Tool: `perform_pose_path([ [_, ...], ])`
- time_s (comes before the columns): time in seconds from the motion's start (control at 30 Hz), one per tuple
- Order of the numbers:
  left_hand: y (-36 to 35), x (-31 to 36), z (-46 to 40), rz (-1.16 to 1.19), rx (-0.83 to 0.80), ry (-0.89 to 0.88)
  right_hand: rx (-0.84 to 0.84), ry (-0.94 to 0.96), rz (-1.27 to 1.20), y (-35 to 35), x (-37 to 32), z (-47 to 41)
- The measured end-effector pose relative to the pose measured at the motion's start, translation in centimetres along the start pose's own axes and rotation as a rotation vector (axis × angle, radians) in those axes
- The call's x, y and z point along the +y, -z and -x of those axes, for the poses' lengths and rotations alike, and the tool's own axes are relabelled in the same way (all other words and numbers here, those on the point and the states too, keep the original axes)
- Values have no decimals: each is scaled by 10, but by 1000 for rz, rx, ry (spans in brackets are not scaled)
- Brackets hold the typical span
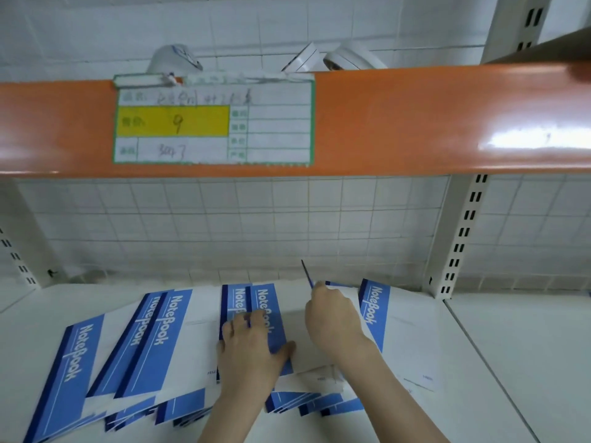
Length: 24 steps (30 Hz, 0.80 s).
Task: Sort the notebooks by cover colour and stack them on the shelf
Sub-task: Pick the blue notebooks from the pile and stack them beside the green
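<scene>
Left hand (248, 342) presses flat, fingers spread, on the centre notebook (268, 314); right hand (332, 318) pinches a lifted notebook (307, 276) edge-on. Notebooks lie fanned across the lower frame on the white shelf (511, 362). Covers: thin, glossy, blue-and-white card, flat rectangles. I judge the slick overlapping covers could slide off the front edge.

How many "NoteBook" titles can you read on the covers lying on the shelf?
5: one far left, two overlapping left of centre, one under the left hand, one right of the right hand, at. Other covers are hidden underneath.
</scene>
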State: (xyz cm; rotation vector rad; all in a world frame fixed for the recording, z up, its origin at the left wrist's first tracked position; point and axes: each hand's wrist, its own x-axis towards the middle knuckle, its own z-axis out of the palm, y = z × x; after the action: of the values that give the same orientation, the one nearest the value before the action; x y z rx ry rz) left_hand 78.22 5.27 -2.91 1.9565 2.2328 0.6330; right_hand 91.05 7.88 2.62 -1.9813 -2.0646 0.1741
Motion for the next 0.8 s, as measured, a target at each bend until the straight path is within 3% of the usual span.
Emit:
perform_pose_path([
  [0.13,-1,5,-6,-10,-14,61,-9,96,-102,-9,-19,5],
  [0.23,0,9,-11,131,-13,78,-18,160,-141,-16,-30,6],
  [0.47,7,-8,-15,1043,43,254,1,140,-98,-25,-39,7],
  [0.57,3,-5,-8,1132,129,186,55,132,-172,-29,-42,8],
  [0.8,0,-11,-6,1067,92,145,71,109,-258,-34,-41,9],
])
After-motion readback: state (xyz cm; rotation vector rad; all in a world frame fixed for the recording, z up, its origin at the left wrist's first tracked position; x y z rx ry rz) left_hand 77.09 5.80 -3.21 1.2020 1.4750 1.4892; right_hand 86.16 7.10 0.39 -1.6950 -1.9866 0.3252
